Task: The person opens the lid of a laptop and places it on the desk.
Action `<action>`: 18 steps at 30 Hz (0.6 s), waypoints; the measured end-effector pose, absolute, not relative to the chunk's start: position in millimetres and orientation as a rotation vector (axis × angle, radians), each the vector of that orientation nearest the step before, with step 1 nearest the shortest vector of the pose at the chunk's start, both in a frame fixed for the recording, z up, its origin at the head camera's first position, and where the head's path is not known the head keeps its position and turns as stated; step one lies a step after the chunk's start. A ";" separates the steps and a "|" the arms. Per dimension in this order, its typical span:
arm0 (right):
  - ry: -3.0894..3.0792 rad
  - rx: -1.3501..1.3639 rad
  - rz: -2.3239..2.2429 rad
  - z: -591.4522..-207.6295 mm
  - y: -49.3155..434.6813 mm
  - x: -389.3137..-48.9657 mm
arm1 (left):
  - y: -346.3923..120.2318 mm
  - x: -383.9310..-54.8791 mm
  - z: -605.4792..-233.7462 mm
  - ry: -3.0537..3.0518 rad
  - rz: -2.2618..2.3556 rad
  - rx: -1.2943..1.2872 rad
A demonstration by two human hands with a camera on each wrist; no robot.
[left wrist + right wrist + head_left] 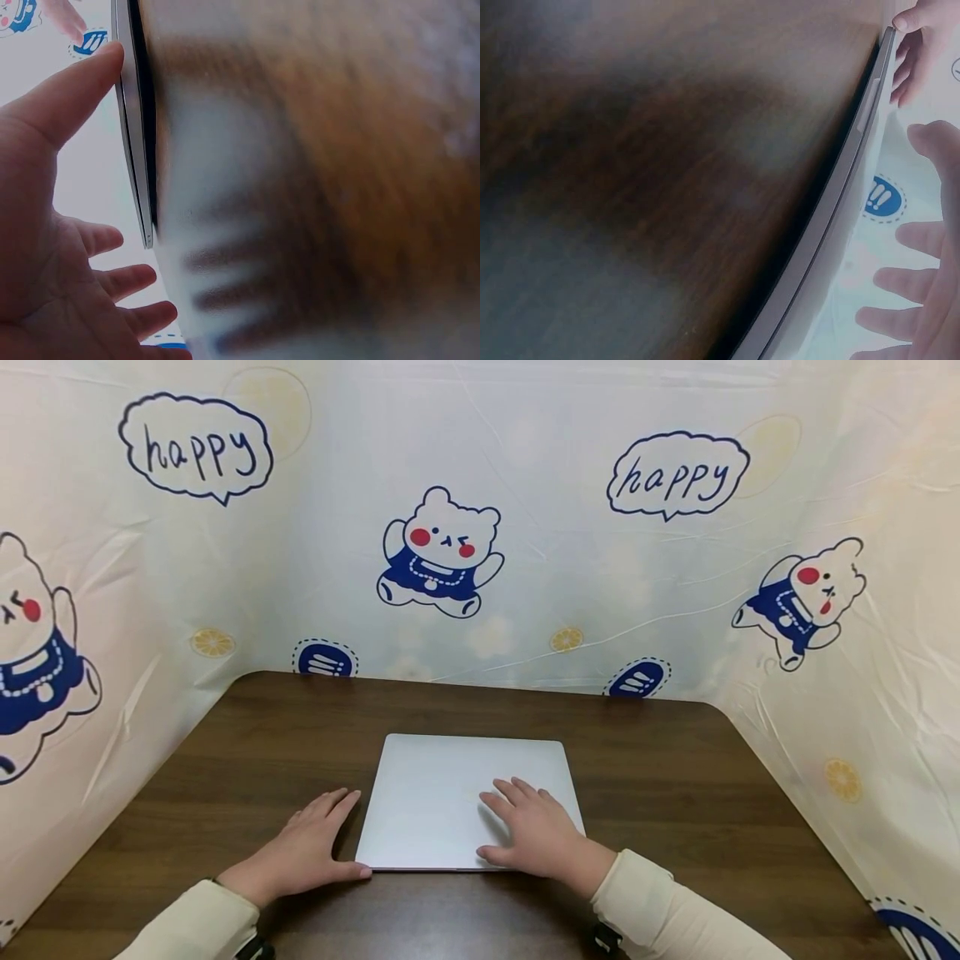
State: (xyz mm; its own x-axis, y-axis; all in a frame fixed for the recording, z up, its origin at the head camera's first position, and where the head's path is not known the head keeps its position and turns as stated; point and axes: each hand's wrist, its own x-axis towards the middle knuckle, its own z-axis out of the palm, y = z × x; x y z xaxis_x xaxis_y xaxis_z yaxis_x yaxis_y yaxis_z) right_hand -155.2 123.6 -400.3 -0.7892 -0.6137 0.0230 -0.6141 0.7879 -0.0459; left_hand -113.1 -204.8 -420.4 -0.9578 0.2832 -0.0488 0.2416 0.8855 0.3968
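While the spread right grip (536, 835) hides part of the laptop (427, 802), the unclenched left grip (303, 852) touches its corner; the backdrop (555, 560) reads "happy".

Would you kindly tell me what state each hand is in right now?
Left hand: open, holding nothing, at the near left corner of the closed silver laptop.
Right hand: open, holding nothing, over the laptop.

Smooth, metal-looking laptop (435, 797), wood-grained table (675, 777) with faint sheen, creased backdrop (558, 560), perhaps shiny cloth.
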 end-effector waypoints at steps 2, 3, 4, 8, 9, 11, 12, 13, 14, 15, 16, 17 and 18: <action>-2.973 1.026 0.075 -400.9 123.2 -154.8 | -204.1 -113.0 -420.5 2.947 0.604 0.411; -2.976 1.031 0.073 -401.1 123.0 -154.5 | -203.8 -112.8 -420.3 2.945 0.606 0.411; -2.977 1.036 0.071 -401.4 122.9 -154.3 | -203.5 -113.0 -420.1 2.945 0.605 0.418; -2.974 1.047 0.052 -401.6 122.3 -153.3 | -202.2 -113.4 -418.6 2.934 0.608 0.428; -2.972 1.049 0.045 -401.6 122.1 -153.0 | -202.0 -113.6 -418.2 2.928 0.608 0.429; -2.970 1.054 0.033 -401.7 121.7 -152.4 | -201.6 -114.0 -417.6 2.915 0.606 0.422; -2.968 1.057 0.027 -401.7 121.4 -152.1 | -201.4 -114.3 -417.4 2.910 0.604 0.420; -2.968 1.061 0.024 -401.6 121.1 -151.7 | -201.3 -114.5 -417.3 2.904 0.604 0.415; -2.970 1.064 0.020 -401.6 120.8 -151.4 | -201.2 -114.9 -417.3 2.899 0.601 0.411; -2.971 1.069 0.018 -401.6 120.5 -151.1 | -201.0 -115.2 -417.3 2.896 0.600 0.408; -2.972 1.072 0.016 -401.8 120.4 -150.9 | -200.8 -115.3 -417.3 2.893 0.599 0.406; -2.974 1.074 0.014 -402.0 120.3 -150.8 | -200.6 -115.4 -417.4 2.891 0.600 0.404; -2.975 1.076 0.012 -402.6 120.3 -150.7 | -200.5 -115.6 -417.3 2.890 0.599 0.405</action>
